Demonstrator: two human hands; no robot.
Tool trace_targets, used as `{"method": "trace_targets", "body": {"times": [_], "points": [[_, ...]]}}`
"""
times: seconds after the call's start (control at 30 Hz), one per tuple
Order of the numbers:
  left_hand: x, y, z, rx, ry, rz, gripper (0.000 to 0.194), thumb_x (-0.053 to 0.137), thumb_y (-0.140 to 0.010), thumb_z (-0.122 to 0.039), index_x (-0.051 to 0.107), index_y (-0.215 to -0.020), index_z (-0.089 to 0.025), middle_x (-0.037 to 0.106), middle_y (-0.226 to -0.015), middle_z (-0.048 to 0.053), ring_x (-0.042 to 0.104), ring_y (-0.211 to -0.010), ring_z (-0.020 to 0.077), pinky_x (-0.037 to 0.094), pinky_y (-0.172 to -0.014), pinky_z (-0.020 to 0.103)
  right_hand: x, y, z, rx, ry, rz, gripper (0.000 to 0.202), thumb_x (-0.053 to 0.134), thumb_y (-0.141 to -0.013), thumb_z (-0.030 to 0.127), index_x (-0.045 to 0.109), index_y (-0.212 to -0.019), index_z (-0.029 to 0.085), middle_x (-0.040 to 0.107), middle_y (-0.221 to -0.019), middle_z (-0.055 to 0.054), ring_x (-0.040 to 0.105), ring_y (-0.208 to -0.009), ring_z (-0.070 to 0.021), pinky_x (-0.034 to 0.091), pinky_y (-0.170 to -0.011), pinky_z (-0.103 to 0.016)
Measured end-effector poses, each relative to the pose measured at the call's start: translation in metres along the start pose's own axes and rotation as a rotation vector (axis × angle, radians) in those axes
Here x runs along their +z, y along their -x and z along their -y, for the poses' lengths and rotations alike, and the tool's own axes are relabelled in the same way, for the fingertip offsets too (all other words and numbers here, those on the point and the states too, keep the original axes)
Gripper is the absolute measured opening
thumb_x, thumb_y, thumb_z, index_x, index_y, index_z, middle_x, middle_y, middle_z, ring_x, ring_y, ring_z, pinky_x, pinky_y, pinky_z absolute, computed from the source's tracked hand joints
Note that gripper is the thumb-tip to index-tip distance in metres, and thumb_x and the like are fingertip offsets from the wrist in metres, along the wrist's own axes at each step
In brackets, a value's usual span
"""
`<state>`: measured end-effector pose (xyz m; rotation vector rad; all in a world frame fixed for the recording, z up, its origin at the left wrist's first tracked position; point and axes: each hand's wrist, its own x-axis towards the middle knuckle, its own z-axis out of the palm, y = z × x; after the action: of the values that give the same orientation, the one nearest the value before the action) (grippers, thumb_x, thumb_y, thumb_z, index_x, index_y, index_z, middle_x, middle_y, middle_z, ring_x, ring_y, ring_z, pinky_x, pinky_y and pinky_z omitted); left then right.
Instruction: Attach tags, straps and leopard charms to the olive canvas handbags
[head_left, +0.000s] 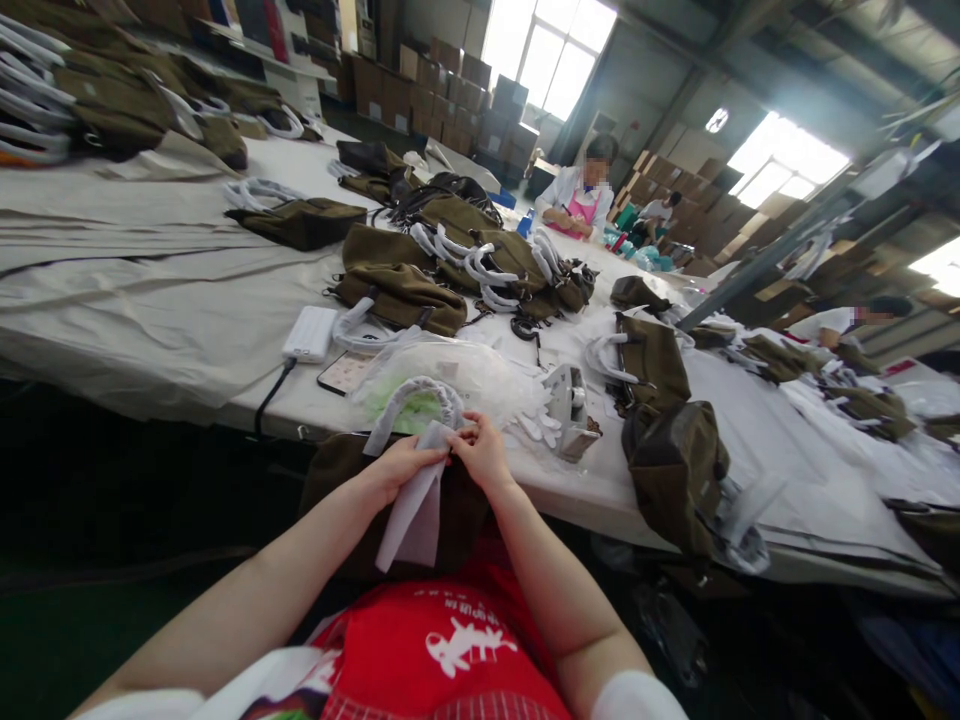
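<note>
Pinch grip of both hands on a pale grey wrapping strip point(414, 518) at a bag handle point(424, 388)

Left hand point(405, 466) grasps the strip between thumb and fingers, its free end hanging down over the lap. Right hand point(480, 448) pinches at the strip's upper part, beside the foot of the handle; exactly which layer its fingertips hold is too small to tell. The olive-brown bag point(328, 482) rests at the table edge before the wearer's body, partly hidden by the forearms, its handle arching upward. This position presumably leaves the handle exposed, while two close holding points would give control of the soft strip.

Just beyond, a clear plastic bag point(472, 370) with something green beneath it lies on the pale-covered table point(150, 290). A tape dispenser point(571, 412) stands to the right, probably placed for easy reach. A phone point(339, 373) lies partly under the plastic, near a white power adapter point(310, 334) with a black cable point(273, 398).

Writing: the red apron point(405, 640) carries a white animal figure beneath printed characters, inverted from this viewpoint and too blurred to read. Cartons point(382, 95) in the background show pale labels, likewise illegible. No brand can be read.
</note>
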<state>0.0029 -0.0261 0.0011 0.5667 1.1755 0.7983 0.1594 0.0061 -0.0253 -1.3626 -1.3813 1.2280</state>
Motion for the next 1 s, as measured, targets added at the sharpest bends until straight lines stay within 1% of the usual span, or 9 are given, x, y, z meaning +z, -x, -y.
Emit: {"method": "trace_targets", "body": {"times": [0.13,0.23,0.3,0.4,0.5,0.6,0.7,0.87,1.0], "points": [[0.001,0.002,-0.001,-0.010,0.023,-0.015,0.058,0.088,-0.047,-0.031,0.068,-0.097,-0.010,0.071,-0.074,0.009,0.060,-0.058,0.0159,0.045,-0.053,0.022,0.005,0.001,0.006,-0.016,0.095,-0.041,0.047,0.075,-0.070,0.020,0.055,-0.113,0.015,0.066,-0.073,0.003,0.062,-0.061,-0.0137,0.050,-0.063,-0.026],[0.002,0.004,-0.003,-0.026,0.005,-0.032,0.059,0.087,-0.047,-0.031,0.066,-0.098,-0.009,0.071,-0.075,0.011,0.060,-0.056,0.0160,0.045,-0.050,0.022,-0.011,0.007,0.019,-0.137,0.193,-0.096,0.037,0.071,-0.076,0.025,0.060,-0.109,0.016,0.067,-0.079,0.000,0.060,-0.062,-0.0133,0.050,-0.063,-0.026],[0.002,0.005,-0.003,-0.041,-0.022,-0.044,0.058,0.087,-0.047,-0.032,0.066,-0.096,-0.009,0.071,-0.075,0.012,0.058,-0.053,0.0156,0.043,-0.046,0.021,-0.040,0.007,0.029,-0.245,0.285,-0.219,0.027,0.065,-0.083,0.031,0.063,-0.107,0.017,0.067,-0.085,-0.002,0.059,-0.063,-0.0133,0.050,-0.065,-0.026],[0.001,0.004,-0.003,-0.054,-0.068,-0.044,0.056,0.087,-0.047,-0.034,0.065,-0.092,-0.008,0.069,-0.069,0.010,0.054,-0.047,0.0141,0.040,-0.040,0.021,-0.106,0.001,0.040,-0.316,0.542,-0.508,0.024,0.055,-0.090,0.034,0.067,-0.103,0.017,0.066,-0.092,-0.006,0.059,-0.075,-0.0165,0.049,-0.080,-0.030],[0.000,0.002,-0.002,-0.062,-0.095,-0.036,0.057,0.088,-0.046,-0.036,0.066,-0.091,-0.009,0.065,-0.062,0.007,0.052,-0.044,0.0133,0.039,-0.039,0.020,-0.176,-0.006,0.040,-0.083,0.677,-0.678,0.024,0.054,-0.090,0.030,0.068,-0.104,0.015,0.063,-0.111,-0.013,0.056,-0.105,-0.0224,0.040,-0.100,-0.035],[-0.002,0.001,0.000,-0.077,-0.082,-0.024,0.060,0.091,-0.044,-0.039,0.067,-0.090,-0.010,0.064,-0.061,0.005,0.052,-0.046,0.0131,0.041,-0.039,0.019,-0.219,-0.010,0.029,0.181,0.569,-0.616,0.020,0.061,-0.084,0.033,0.069,-0.081,0.014,0.067,-0.096,-0.012,0.058,-0.100,-0.0239,0.045,-0.092,-0.034],[-0.004,0.000,0.002,-0.096,-0.064,-0.021,0.066,0.094,-0.039,-0.042,0.067,-0.090,-0.010,0.064,-0.061,0.006,0.053,-0.047,0.0135,0.042,-0.040,0.019,-0.231,-0.012,0.015,0.246,0.421,-0.524,0.031,0.063,-0.079,0.041,0.065,-0.064,0.014,0.061,-0.063,-0.004,0.060,-0.068,-0.0189,0.049,-0.068,-0.029],[-0.003,0.000,0.005,-0.067,-0.064,-0.015,0.062,0.093,-0.045,-0.044,0.067,-0.090,-0.012,0.066,-0.063,0.007,0.057,-0.048,0.0167,0.045,-0.041,0.022,-0.231,-0.010,0.005,0.173,0.260,-0.477,0.039,0.064,-0.074,0.051,0.068,-0.073,0.012,0.069,-0.076,-0.009,0.064,-0.072,-0.0197,0.051,-0.068,-0.028],[-0.001,0.002,0.005,-0.057,-0.080,-0.028,0.059,0.092,-0.048,-0.044,0.066,-0.091,-0.012,0.066,-0.064,0.007,0.058,-0.049,0.0170,0.046,-0.043,0.023,-0.238,-0.012,0.000,0.161,0.311,-0.569,0.036,0.066,-0.073,0.049,0.070,-0.076,0.014,0.069,-0.077,-0.008,0.064,-0.078,-0.0226,0.049,-0.071,-0.029]]}}
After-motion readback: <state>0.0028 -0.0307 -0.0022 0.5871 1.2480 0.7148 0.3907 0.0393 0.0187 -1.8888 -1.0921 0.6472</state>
